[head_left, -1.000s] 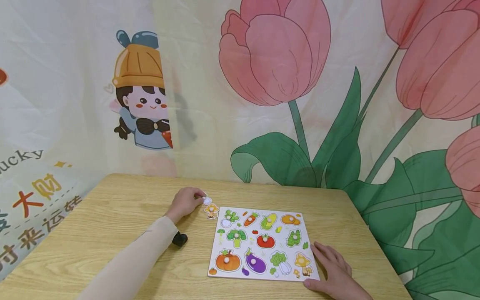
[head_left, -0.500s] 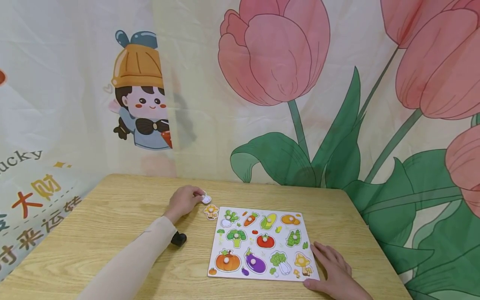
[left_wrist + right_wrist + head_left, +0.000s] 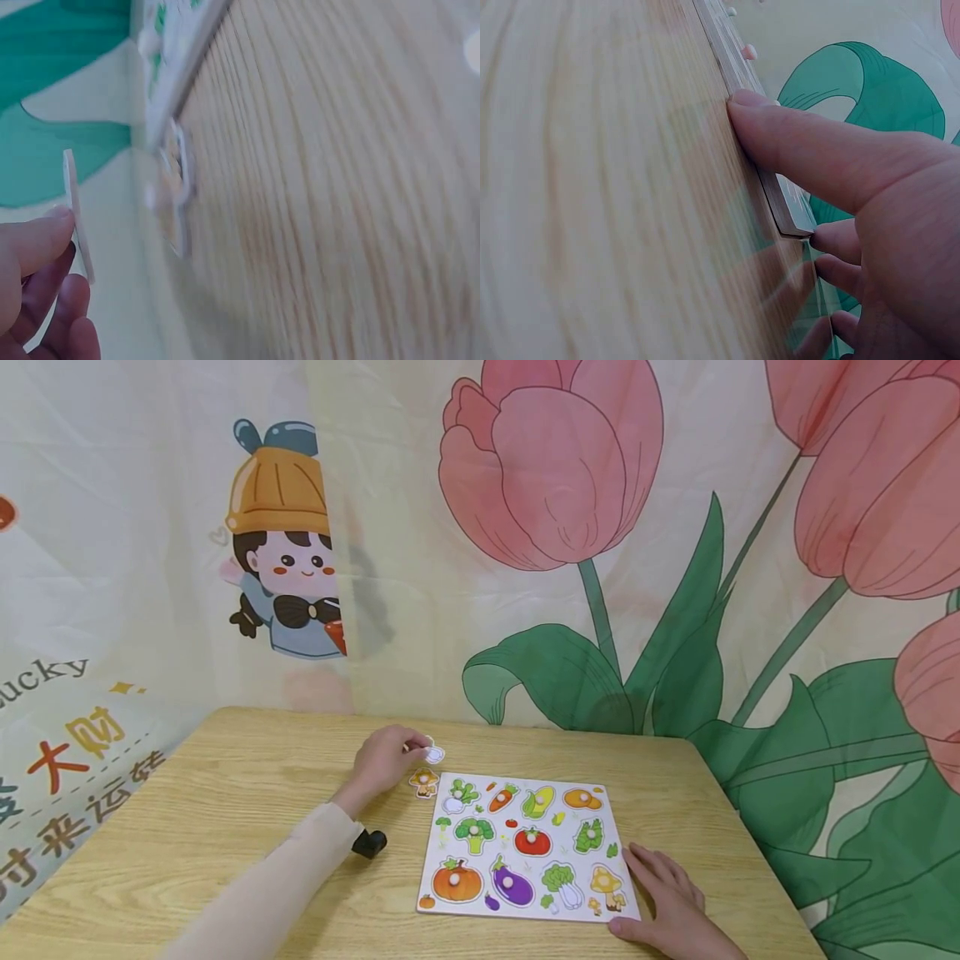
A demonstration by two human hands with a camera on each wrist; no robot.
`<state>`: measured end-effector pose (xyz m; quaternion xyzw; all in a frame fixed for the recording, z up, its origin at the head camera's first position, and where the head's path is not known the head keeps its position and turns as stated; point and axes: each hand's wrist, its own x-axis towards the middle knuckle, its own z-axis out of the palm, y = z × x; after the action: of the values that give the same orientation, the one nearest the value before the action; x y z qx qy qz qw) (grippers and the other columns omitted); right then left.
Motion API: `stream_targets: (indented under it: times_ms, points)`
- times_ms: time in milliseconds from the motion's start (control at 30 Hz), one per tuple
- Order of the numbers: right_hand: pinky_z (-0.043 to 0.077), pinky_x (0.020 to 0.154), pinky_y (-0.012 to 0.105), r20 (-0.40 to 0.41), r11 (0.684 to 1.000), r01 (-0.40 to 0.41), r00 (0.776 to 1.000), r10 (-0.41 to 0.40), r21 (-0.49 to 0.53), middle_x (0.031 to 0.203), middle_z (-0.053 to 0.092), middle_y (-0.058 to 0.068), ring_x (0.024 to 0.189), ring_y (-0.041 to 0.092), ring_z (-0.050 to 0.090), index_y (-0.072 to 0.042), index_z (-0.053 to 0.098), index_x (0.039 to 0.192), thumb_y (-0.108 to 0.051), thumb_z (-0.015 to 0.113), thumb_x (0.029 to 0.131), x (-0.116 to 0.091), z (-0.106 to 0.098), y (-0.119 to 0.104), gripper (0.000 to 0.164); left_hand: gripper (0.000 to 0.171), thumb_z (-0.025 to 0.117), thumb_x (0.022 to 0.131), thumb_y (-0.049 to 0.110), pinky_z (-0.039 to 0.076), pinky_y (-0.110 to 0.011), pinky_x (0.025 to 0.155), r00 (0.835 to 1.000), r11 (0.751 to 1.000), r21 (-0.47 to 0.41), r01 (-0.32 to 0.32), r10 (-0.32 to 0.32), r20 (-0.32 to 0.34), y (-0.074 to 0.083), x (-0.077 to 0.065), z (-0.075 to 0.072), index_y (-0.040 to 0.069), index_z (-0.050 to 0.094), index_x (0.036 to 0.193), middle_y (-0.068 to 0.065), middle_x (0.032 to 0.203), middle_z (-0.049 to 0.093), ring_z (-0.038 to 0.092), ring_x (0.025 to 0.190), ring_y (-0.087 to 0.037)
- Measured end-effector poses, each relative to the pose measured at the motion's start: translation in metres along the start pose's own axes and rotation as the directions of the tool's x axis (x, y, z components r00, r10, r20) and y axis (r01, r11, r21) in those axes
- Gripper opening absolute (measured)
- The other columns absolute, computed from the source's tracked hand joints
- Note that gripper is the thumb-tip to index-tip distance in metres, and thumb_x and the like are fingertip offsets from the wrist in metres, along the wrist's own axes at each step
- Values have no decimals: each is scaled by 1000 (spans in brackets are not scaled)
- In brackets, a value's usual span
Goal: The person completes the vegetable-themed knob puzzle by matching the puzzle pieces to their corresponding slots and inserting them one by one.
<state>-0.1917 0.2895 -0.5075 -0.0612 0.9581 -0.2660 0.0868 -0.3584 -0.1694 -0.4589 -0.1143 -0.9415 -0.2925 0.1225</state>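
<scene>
My left hand pinches a thin white-edged puzzle piece above the table, beyond the far left corner of the puzzle board. Seen edge-on in the left wrist view, the piece stands upright between thumb and fingers. A mushroom puzzle piece with a knob lies on the table by that corner. My right hand holds the board's near right corner, thumb on the near edge and fingers along the right side. Most vegetables on the board have knobs; the bok choy and mushroom pictures show none.
The wooden table reaches back to a hanging cloth printed with tulips and a cartoon figure. A black wrist device sticks out below my left cuff.
My left hand has lifted the white-edged piece and shifted right with it, past the mushroom piece. My right hand and the board have stayed in place.
</scene>
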Motion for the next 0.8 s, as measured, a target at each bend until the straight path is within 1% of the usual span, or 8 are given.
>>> stream_targets:
  times_ms: [200,333,500,600,800]
  points:
    - [22,108,81,1,1000,2,1000,-2,2,171,29,13,153,51,17,-10,38,165,-61,83,83,1,0,1,106,7,78,98,18,52,-40,78,999,999,-20,-40,41,21,24,-12,3,19,81,105,4,95,72,64,89,-18]
    - [21,108,81,2,1000,-1,1000,1,5,171,28,14,153,51,16,-10,38,165,-61,84,83,1,1,1,106,5,79,98,18,51,-38,77,998,999,-10,-47,47,38,37,-20,8,20,81,102,5,93,69,61,87,-16]
    - [18,109,82,4,1000,-2,1000,2,18,171,28,14,154,53,14,-9,38,165,-60,85,83,0,1,-1,107,6,80,96,17,50,-36,77,998,999,-5,-40,40,51,49,-29,14,20,81,101,7,90,66,59,84,-15]
    - [19,109,82,1,1000,3,1000,-3,14,171,28,13,154,53,15,-9,38,165,-60,84,83,0,1,-1,107,5,81,96,17,49,-35,76,997,999,-12,-45,45,56,57,-34,18,21,82,99,8,88,65,57,83,-14]
    - [20,109,81,-3,1000,7,1000,-7,13,171,28,13,154,52,16,-10,38,165,-60,85,83,-1,0,-1,107,5,80,96,17,46,-33,73,994,997,-29,-72,74,81,76,-46,24,20,82,99,8,86,63,54,79,-14]
